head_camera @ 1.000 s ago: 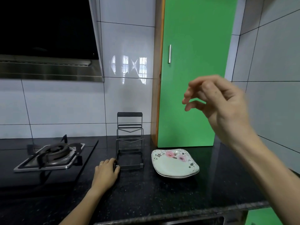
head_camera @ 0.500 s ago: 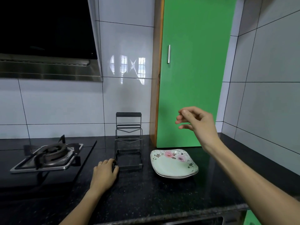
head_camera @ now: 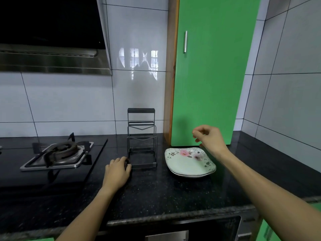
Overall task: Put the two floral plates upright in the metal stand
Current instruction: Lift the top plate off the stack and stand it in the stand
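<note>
A steel-framed gas burner (head_camera: 57, 154) is sitting at the left of the black speckled stone surface (head_camera: 156, 190), and a green cabinet door (head_camera: 210, 70) is standing behind the two stacked white floral plates (head_camera: 188, 165), which are lying flat, right of the empty black wire metal stand (head_camera: 142, 140). The left hand (head_camera: 118, 173) is resting palm down, fingers touching the stand's base corner. The right hand (head_camera: 209, 139) is hovering over the plates' far edge, fingers loosely curled, holding nothing.

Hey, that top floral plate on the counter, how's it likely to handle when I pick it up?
The top plate looks glazed and rigid, so probably slippery and breakable if dropped. It lies nested on a second plate, so the rim may be hard to get under, and the lower one could shift. The right hand hovers above it, empty.
</note>
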`<state>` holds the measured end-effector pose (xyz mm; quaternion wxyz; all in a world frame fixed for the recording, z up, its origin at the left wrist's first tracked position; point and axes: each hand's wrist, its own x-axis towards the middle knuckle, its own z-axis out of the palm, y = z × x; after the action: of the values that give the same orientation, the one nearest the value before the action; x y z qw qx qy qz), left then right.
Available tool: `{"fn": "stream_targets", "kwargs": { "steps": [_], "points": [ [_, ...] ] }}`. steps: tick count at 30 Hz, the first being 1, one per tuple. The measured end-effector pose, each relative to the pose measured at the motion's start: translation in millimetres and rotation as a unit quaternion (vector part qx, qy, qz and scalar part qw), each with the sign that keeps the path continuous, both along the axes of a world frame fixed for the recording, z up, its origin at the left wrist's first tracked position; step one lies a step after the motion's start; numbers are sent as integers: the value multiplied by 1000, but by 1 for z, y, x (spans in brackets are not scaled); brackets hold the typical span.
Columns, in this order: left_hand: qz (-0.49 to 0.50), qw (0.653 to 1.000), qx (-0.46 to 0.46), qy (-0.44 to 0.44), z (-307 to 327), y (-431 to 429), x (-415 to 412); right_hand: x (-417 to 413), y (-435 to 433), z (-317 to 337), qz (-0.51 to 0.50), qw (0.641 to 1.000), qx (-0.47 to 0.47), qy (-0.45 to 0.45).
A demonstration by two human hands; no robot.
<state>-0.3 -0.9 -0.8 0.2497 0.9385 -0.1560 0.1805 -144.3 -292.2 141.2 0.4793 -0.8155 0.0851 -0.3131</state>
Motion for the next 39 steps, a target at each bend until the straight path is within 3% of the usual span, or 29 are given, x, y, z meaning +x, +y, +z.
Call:
{"fn": "stream_targets", "kwargs": {
  "steps": [5, 10, 20, 39],
  "points": [
    [0, 1000, 1, 1, 0, 0, -1, 12, -13, -21, -51, 995, -68, 54],
    [1, 1000, -4, 5, 1, 0, 0, 16, -22, -37, -99, 962, -205, 153],
    [0, 1000, -1, 7, 0, 1, 1, 22, -37, -64, -141, 899, -293, 294],
    [3, 1000, 4, 7, 3, 0, -1, 28, -38, -73, -223, 883, -228, 344]
  ]
}}
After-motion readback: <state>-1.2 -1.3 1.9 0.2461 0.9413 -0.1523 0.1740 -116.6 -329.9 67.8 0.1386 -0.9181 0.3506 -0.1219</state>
